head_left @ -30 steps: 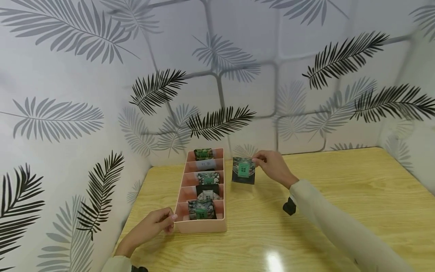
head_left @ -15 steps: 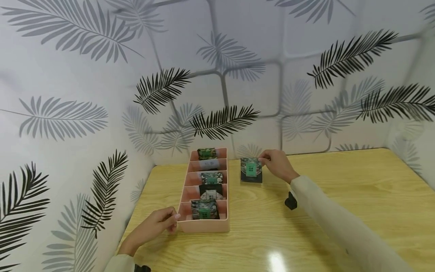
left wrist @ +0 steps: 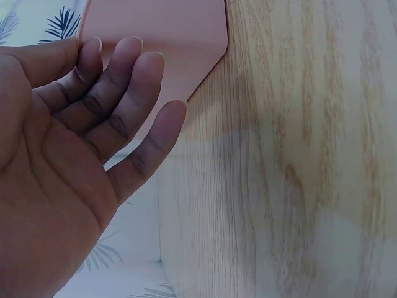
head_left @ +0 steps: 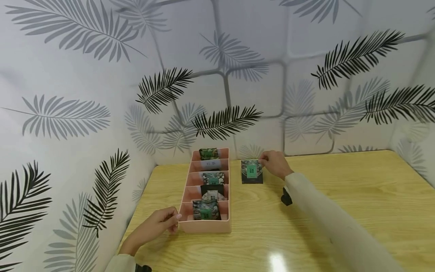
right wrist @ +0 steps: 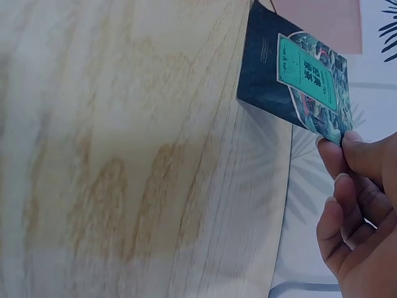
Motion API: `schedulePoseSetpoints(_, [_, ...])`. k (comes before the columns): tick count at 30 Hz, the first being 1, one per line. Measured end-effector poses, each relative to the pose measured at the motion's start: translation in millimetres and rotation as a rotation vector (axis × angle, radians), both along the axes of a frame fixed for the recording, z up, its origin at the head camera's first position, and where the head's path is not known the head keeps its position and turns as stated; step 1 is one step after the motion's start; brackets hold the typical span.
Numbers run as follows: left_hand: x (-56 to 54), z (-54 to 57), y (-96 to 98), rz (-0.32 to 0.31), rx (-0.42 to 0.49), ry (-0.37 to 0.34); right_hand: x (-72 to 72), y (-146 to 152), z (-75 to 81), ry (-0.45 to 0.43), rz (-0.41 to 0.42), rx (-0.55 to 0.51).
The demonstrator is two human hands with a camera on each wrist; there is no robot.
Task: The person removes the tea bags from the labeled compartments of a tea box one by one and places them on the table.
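My right hand (head_left: 276, 163) pinches a dark tea sachet (head_left: 252, 172) by its upper right corner, between thumb and forefinger. In the right wrist view the sachet (right wrist: 294, 74) tilts up from the table, its lower edge at the wood; a green label covers its middle. To its left stands a pink divided box (head_left: 204, 227) with several compartments in a row. Another green-labelled sachet (head_left: 205, 210) leans in the nearest compartment. My left hand (head_left: 156, 226) holds the box's near left corner with thumb and forefinger; in the left wrist view the other fingers curve loosely beside its wall (left wrist: 161, 25).
More sachets stand in the box: a white-labelled one (head_left: 213, 193), a green-and-white one (head_left: 213, 178) and a dark green one (head_left: 208, 153) farthest back. A pale packet (head_left: 210, 164) lies between. Leaf-patterned wall covering (head_left: 251, 90) borders the wooden table (head_left: 340, 189) behind and at left.
My right hand has carried the sachet a little to the right, away from the box, and lowered it toward the table. The left hand keeps its hold on the box corner.
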State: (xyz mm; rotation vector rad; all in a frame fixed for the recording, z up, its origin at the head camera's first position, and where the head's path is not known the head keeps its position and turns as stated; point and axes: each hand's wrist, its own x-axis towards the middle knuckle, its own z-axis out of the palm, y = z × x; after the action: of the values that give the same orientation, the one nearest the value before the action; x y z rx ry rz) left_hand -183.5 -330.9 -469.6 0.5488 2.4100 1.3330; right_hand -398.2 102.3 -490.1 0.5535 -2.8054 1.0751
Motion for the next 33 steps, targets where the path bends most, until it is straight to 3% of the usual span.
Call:
schedulePoseSetpoints(6, [-0.3, 1.4, -1.4, -0.003, 0.001, -0.003, -5.8, -3, -1.7, 0.035, -0.016, 0.065])
schedulePoseSetpoints(20, [-0.6, 1.9, -3.2, -0.008, 0.013, -0.017, -13.2, -5, -5.8, -0.008, -0.032, 0.128])
schedulePoseSetpoints(33, [-1.7, 2.0, -3.1, -0.003, -0.006, 0.019, -16.3, -3, -10.3, -0.017, -0.018, 0.125])
